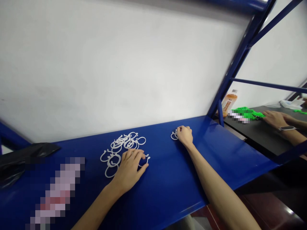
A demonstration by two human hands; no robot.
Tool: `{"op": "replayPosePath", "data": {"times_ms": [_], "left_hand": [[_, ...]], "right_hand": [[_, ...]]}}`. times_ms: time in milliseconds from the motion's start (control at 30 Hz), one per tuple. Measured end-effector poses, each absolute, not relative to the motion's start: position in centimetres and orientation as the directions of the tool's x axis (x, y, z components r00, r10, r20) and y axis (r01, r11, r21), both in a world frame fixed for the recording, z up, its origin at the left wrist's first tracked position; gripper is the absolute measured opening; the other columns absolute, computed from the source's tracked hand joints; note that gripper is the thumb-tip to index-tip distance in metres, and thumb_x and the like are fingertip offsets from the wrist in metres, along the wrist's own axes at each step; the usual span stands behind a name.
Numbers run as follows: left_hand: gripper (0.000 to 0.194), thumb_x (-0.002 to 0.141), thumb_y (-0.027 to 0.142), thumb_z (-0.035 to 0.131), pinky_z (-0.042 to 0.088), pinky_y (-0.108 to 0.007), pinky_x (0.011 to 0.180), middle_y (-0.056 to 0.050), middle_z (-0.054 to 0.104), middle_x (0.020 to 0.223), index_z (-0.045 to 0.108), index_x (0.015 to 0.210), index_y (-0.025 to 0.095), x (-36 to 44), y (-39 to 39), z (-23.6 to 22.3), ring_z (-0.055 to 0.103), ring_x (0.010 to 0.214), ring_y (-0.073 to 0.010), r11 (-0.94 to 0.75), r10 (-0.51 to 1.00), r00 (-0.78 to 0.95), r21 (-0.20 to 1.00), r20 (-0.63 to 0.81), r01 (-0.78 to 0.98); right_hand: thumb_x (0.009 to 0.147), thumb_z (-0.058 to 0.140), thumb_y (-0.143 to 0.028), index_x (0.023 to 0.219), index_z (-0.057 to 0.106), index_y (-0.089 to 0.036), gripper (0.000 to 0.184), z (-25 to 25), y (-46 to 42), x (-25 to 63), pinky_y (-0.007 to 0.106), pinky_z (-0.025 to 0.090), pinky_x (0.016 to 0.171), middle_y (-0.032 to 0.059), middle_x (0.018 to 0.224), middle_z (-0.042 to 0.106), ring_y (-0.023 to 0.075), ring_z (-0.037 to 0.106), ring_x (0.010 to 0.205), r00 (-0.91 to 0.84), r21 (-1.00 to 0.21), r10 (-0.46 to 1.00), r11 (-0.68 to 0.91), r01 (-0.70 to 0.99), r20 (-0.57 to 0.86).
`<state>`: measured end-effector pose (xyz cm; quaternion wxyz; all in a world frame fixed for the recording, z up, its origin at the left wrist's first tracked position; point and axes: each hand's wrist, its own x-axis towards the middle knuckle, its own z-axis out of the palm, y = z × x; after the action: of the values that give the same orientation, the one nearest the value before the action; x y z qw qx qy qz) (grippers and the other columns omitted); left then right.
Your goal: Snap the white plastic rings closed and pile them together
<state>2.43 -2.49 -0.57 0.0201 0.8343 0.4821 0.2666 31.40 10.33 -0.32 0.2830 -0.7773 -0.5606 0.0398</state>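
Observation:
A loose pile of white plastic rings (124,145) lies on the blue shelf (216,153). My left hand (130,169) rests palm down at the pile's near right edge, fingers bent over a ring beside them (145,159). My right hand (184,135) is farther right on the shelf, fingers curled over a small bunch of white rings (174,135) at its left side.
A black plastic bag (21,156) lies at the shelf's left end. A blue upright post (237,60) bounds the shelf on the right. Beyond it, another person's hands (275,118) work on a black table (259,134) with green pieces (244,112) and an orange bottle (229,102).

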Motion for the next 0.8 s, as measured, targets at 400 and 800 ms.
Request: {"op": "replayPosePath", "data": {"times_ms": [400, 800], "left_hand": [[0.04, 0.087, 0.038, 0.068, 0.041, -0.044, 0.095, -0.006, 0.068, 0.115, 0.055, 0.122, 0.024, 2.3, -2.1, -1.2, 0.059, 0.108, -0.0265, -0.53, 0.785, 0.335, 0.284, 0.522, 0.799], [0.031, 0.092, 0.036, 0.06, 0.046, -0.042, 0.095, -0.006, 0.066, 0.115, 0.055, 0.121, 0.024, 2.1, -2.1, -0.4, 0.061, 0.108, -0.0246, -0.561, 0.75, 0.314, 0.308, 0.583, 0.768]], "right_hand": [[0.098, 0.053, -0.035, 0.117, 0.065, -0.016, 0.029, 2.1, 6.1, 25.5, 0.035, 0.047, 0.09, 0.0106, 0.108, 0.063, 0.0208, 0.059, 0.097, -0.29, -0.533, 0.833, 0.531, 0.658, 0.472], [0.09, 0.062, -0.022, 0.106, 0.069, -0.017, 0.019, 1.8, 3.0, 21.8, 0.023, 0.047, 0.066, 0.0011, 0.084, 0.07, 0.0112, 0.059, 0.068, -0.507, -0.859, 0.815, 0.449, 0.245, 0.281]]}}
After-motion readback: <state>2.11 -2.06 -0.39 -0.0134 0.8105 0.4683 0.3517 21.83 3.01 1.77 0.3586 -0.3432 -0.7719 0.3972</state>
